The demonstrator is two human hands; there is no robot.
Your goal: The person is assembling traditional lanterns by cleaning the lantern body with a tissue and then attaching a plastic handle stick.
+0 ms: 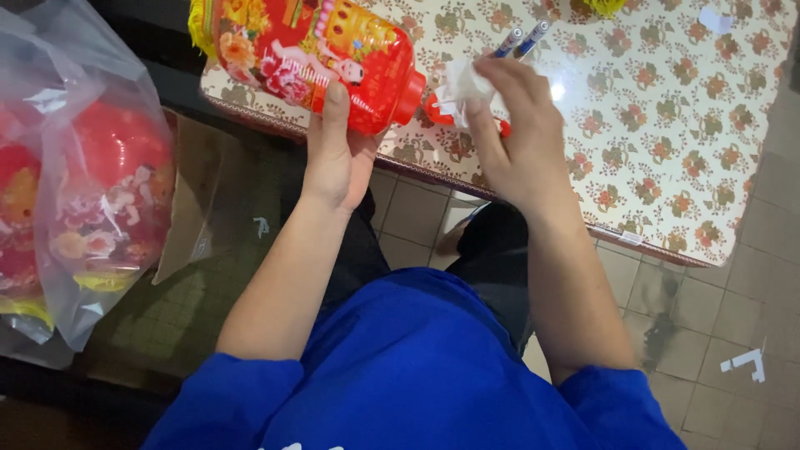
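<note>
While the floral table (667,158) is carrying everything | red lantern (317,58) is lying at its near edge, looking light and crushable, so grab the hard end cap | left hand (337,154) is cupping its body | right hand (521,133) is pinching white paper (462,87)

The left hand (337,154) grips a red, barrel-shaped plastic lantern (312,58) printed with flowers and fringed in yellow, holding it on its side at the edge of a table covered in a cream floral-patterned cloth (667,125). The right hand (517,137) pinches a crumpled white paper (462,87) just beside the lantern's red end cap. Two blue-and-white pens (521,40) lie on the cloth just beyond. A clear plastic bag of similar red lanterns (83,183) sits at the left.
</note>
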